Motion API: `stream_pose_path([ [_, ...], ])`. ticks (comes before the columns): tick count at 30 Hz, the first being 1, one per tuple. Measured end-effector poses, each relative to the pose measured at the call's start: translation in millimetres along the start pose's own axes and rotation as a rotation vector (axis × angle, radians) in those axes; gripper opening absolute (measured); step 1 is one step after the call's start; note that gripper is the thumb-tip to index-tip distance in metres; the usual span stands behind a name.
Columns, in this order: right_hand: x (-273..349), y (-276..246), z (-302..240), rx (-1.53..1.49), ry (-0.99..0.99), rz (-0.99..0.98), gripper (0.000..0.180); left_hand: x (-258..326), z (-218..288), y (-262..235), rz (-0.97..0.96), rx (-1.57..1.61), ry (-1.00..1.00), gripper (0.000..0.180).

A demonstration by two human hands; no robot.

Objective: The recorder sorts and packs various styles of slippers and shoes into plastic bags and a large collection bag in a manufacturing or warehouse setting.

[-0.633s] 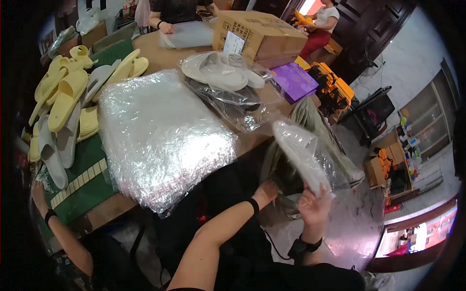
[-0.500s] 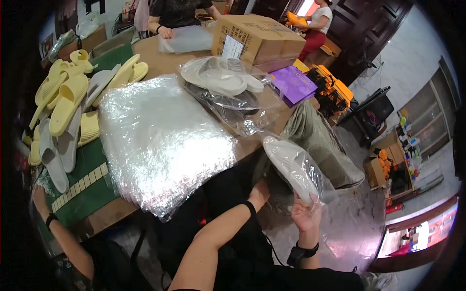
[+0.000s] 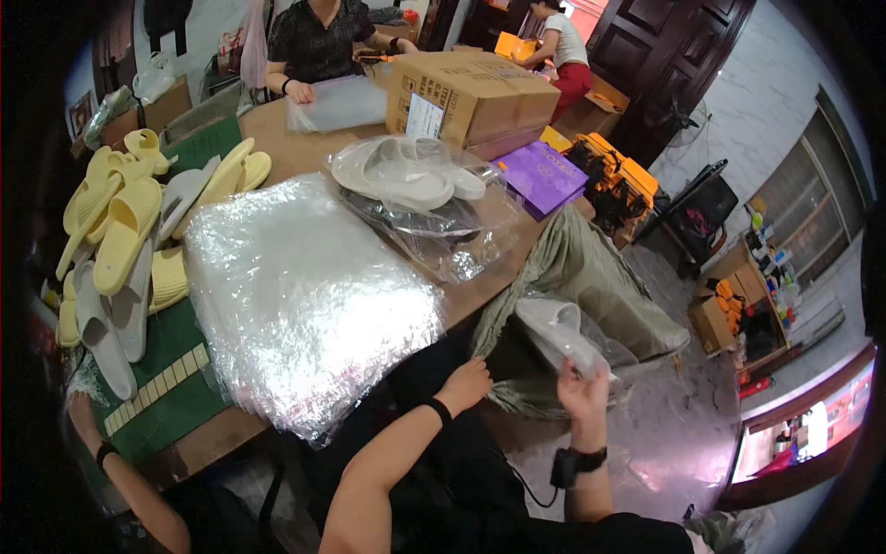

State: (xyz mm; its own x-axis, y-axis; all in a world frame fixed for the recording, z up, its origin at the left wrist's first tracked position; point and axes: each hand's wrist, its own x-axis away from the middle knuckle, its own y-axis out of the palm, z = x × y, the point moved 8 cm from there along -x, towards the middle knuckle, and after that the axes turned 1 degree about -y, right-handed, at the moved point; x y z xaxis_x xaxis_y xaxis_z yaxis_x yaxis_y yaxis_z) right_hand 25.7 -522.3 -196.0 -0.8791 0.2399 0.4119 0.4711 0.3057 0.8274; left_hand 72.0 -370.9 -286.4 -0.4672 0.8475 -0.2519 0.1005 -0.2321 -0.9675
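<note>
My left hand is closed on the rim of a grey-green woven sack, which hangs open beside the table. Over the mouth of the sack, my right hand has its fingers on the near end of a clear-bagged white slipper. The slipper's toe end lies within the sack's opening. Whether a second slipper is in the bag I cannot tell. On the table near the sack lie more bagged slippers, a white pair on top of a dark one.
A thick stack of clear plastic bags covers the near table. Yellow slippers and grey ones are heaped at left, beside a co-worker's hand. A carton and purple bag stand farther back. Two people are beyond.
My right hand has lowered the bagged slipper into the sack's mouth. My left hand has come up with the sack's rim, and the sack now gapes wider. The view has shifted slightly.
</note>
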Motion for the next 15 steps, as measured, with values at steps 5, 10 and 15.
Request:
stream_pose_path([
  [5, -75.3, -34.4, 19.7, 0.048, -0.017, 0.247, 0.053, 0.6, -7.3, -9.9, -0.091, 0.24, -0.124, 0.018],
  [10, -82.6, 1.1, 54.4, 0.213, 0.019, 0.138, 0.059, 10.1, -12.8, -5.7, -0.04, 0.203, -0.154, 0.017],
  [15, -105.0, 30.6, 67.5, 0.117, 0.034, 0.13, 0.069, 13.2, -16.5, -22.3, 0.069, 0.23, -0.169, 0.02],
])
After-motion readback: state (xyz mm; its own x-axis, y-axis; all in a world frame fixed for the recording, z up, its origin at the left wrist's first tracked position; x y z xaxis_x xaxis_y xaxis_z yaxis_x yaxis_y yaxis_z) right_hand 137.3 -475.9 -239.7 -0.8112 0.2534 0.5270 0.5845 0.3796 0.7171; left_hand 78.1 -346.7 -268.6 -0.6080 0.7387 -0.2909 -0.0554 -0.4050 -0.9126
